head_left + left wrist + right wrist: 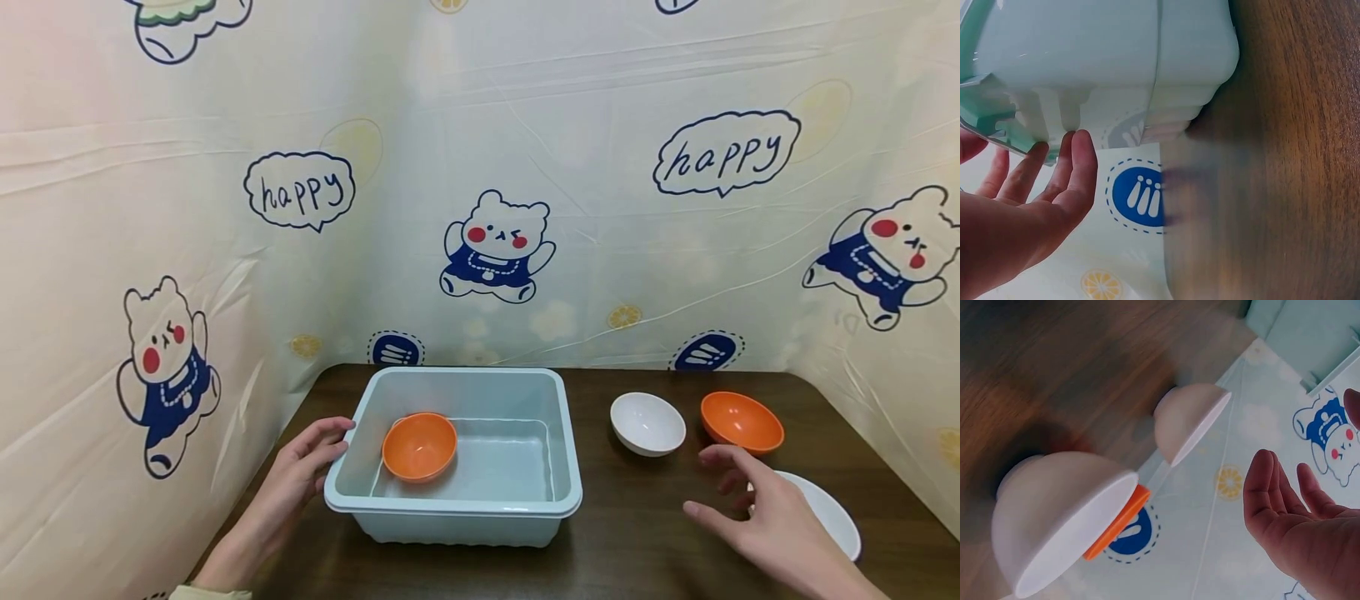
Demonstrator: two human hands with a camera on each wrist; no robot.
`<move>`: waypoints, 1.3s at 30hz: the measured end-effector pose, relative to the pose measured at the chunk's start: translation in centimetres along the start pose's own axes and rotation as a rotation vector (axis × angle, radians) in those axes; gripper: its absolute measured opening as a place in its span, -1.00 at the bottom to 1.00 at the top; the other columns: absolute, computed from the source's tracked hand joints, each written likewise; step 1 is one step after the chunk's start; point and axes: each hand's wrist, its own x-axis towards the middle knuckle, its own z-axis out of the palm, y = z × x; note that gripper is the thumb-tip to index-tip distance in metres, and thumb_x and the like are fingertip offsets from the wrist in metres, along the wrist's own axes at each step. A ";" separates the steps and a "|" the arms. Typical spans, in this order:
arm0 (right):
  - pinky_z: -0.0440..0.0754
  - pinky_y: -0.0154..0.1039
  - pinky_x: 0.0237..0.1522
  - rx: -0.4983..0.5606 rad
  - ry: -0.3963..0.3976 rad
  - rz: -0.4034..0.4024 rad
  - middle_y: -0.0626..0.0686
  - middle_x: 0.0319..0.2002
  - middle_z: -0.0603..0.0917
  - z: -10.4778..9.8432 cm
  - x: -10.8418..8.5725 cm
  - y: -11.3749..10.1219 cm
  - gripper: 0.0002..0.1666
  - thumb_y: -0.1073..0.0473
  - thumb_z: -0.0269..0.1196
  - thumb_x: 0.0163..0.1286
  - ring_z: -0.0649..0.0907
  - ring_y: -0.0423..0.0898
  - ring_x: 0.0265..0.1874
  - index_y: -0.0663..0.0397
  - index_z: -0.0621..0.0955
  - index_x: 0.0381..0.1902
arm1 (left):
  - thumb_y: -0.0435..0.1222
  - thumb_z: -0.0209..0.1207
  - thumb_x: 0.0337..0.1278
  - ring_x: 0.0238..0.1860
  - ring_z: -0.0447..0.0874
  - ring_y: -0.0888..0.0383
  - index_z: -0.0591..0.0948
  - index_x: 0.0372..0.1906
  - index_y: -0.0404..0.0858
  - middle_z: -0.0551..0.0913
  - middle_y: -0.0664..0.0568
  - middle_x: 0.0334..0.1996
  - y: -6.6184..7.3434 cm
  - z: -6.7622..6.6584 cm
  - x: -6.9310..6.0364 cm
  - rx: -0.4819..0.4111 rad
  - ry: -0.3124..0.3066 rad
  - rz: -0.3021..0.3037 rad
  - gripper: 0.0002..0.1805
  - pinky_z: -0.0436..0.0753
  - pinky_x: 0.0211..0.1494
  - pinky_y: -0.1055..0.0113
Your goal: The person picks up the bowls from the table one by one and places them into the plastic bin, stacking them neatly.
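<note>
My left hand (pixel 300 462) is at the left side of a pale blue plastic tub (pixel 457 506). In the left wrist view its slightly bent fingers (pixel 1082 159) touch the tub's outer wall below the rim. An orange bowl (pixel 420 447) sits in the left part of the tub, a thin pale edge showing behind it. My right hand (pixel 776 517) hovers above the table, holding nothing, its fingers loosely bent and thumb apart. Beside it is a white bowl (pixel 832 512), partly hidden by the hand. Farther back are another white bowl (pixel 648 424) and an orange bowl (pixel 742 421).
Everything stands on a dark brown wooden table (pixel 615 533). A pale cloth (pixel 585 167) printed with bears and the word "happy" surrounds the table at the back and both sides. The tub stands left of the loose bowls.
</note>
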 end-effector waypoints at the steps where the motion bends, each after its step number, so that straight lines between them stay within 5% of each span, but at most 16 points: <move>1: 0.62 -0.29 -0.29 -0.004 0.006 -0.001 -0.03 -0.08 0.68 0.0 0.0 0.2 -0.25 -0.14 0.61 0.18 0.59 -0.15 -0.25 0.08 0.58 0.19 | -0.24 0.11 0.60 0.02 0.65 0.10 0.43 0.41 -0.28 0.56 -0.06 0.28 0.0 0.0 0.0 0.001 -0.001 0.001 -0.56 0.68 -0.02 0.19; 8: 0.63 -0.31 -0.29 -0.032 0.038 0.008 0.04 -0.02 0.69 -0.6 -0.3 1.7 -0.24 -0.17 0.61 0.18 0.60 -0.21 -0.26 0.14 0.59 0.16 | -0.23 0.12 0.60 0.03 0.64 0.10 0.43 0.41 -0.28 0.53 -0.09 0.31 0.0 0.0 0.1 0.011 -0.007 0.000 -0.56 0.68 0.01 0.19; 19: 0.62 -0.22 -0.32 -0.102 -0.089 0.160 0.07 -0.13 0.66 -2.4 0.0 3.3 -0.08 -0.33 0.48 0.28 0.64 -0.03 -0.23 0.26 0.49 0.26 | -0.22 0.10 0.60 0.05 0.64 0.07 0.42 0.43 -0.27 0.51 -0.11 0.33 0.3 -0.2 0.3 0.025 -0.015 -0.013 -0.54 0.68 0.04 0.20; 27: 0.59 -0.09 -0.31 -0.159 -0.102 0.210 0.12 -0.17 0.65 -3.4 -0.5 5.3 0.01 -0.36 0.48 0.26 0.63 0.08 -0.22 0.32 0.44 0.29 | -0.24 0.11 0.60 0.03 0.65 0.06 0.42 0.42 -0.28 0.53 -0.10 0.31 0.3 -0.3 0.3 0.024 -0.013 -0.012 -0.55 0.68 0.02 0.19; 39: 0.53 0.22 -0.26 -0.205 -0.114 0.215 0.57 0.05 0.53 -3.8 -1.1 9.0 0.22 -0.34 0.59 0.09 0.48 0.42 -0.06 0.44 0.36 0.34 | -0.22 0.11 0.60 0.06 0.64 0.05 0.42 0.43 -0.28 0.51 -0.14 0.36 0.6 -0.2 0.1 0.035 -0.012 -0.015 -0.54 0.67 0.02 0.20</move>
